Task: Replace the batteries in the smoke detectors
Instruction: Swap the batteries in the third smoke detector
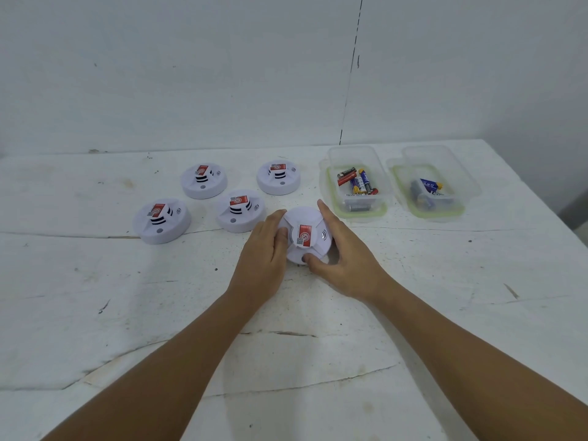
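Note:
A round white smoke detector (306,237) with a red label sits at the table's middle, held between both hands. My left hand (264,253) presses on its left side. My right hand (345,259) wraps its right side, thumb on the near rim and fingers along the far edge. Several more white detectors stand to the left: one at the far left (161,220), one beside the held one (241,211), two farther back (204,181) (278,177). A clear box of mixed batteries (354,183) stands to the right.
A second clear box (432,186) holding a few batteries stands right of the first. Each box rests on a green-rimmed lid. The white table (127,313) is scuffed and cracked, its right edge falls away, and a white wall rises behind.

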`<state>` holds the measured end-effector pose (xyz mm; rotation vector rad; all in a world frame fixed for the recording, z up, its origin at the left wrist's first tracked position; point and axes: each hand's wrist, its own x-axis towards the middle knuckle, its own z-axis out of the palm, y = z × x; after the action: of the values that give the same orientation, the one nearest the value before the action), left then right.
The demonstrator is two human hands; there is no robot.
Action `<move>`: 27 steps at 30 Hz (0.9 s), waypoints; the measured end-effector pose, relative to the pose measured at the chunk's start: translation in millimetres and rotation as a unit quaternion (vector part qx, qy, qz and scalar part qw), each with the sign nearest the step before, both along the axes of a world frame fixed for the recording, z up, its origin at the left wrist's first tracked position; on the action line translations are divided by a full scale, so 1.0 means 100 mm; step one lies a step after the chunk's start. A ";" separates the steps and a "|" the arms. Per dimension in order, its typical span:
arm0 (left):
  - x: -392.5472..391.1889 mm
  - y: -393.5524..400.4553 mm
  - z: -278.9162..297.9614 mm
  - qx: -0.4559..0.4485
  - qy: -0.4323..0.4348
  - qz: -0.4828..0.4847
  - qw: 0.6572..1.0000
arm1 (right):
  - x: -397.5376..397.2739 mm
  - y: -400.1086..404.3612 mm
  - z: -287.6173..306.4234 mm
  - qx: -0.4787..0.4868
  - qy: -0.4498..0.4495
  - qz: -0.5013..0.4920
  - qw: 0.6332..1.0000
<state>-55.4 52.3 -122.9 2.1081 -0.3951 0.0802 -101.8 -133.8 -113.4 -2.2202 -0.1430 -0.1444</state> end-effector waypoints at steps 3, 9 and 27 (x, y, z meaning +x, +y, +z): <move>0.00 0.00 -0.01 -0.002 -0.007 -0.001 1.000 | 0.00 -0.01 0.00 -0.002 -0.001 0.000 1.000; 0.01 0.01 -0.01 0.003 -0.008 0.002 1.000 | 0.00 0.00 0.00 0.002 0.003 0.001 1.000; 0.00 0.00 0.00 -0.002 -0.005 0.004 1.000 | 0.01 -0.01 -0.02 0.006 0.003 0.002 1.000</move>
<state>-55.5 52.4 -122.6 2.1067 -0.3931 0.0960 -100.8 -134.8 -115.2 -2.2088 -0.1438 -0.1351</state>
